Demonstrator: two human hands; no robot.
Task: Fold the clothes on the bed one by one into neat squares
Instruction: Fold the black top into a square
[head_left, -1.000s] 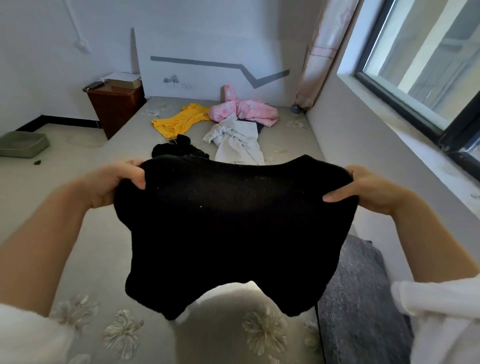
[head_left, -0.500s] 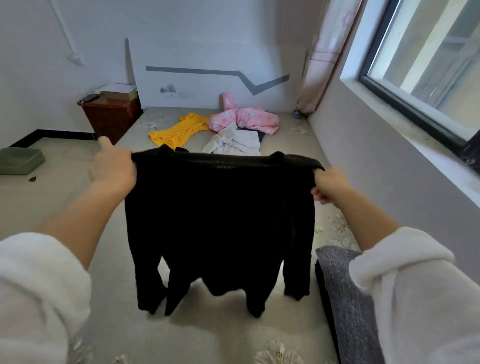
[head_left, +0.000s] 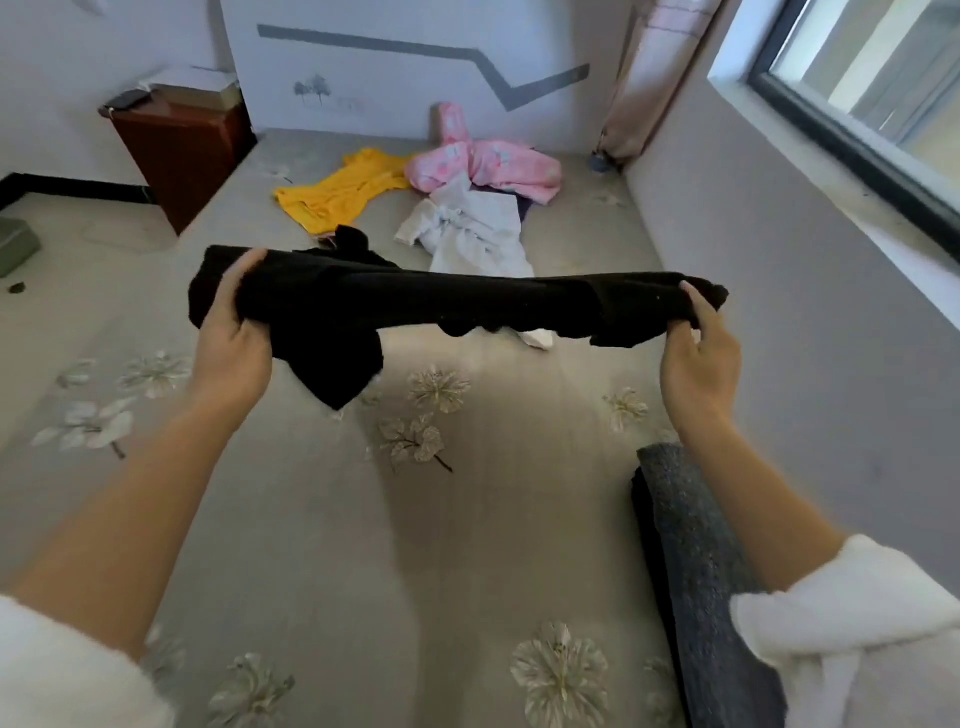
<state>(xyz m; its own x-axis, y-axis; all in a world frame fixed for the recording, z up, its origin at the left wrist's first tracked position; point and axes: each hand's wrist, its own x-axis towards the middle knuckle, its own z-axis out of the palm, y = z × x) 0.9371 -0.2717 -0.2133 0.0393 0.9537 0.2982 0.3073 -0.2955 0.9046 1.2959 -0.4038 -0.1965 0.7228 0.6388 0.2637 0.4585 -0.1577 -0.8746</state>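
Black knit garment (head_left: 467, 306) bunched into a horizontal band across mid-frame, held in the air above the grey floral bedsheet (head_left: 415, 519). One corner droops at left of centre.

Left hand (head_left: 231, 343) grips the left end: thumb over the top, fingers hidden under the fabric. Right hand (head_left: 698, 358) pinches the right end between thumb and fingertips; palm side not visible.

Can't tell front from back or sleeves from body, fabric too dark.

Upper centre, on the bed:
- yellow garment (head_left: 337, 195), loose
- pink padded garment (head_left: 483, 163)
- crumpled white garment (head_left: 472, 228), lower part hidden behind the band
- small black piece (head_left: 353, 240) poking above the band, mostly hidden

Dark grey fuzzy textile (head_left: 696, 571) lower right, partly covered by the right arm and cut off at the bottom.
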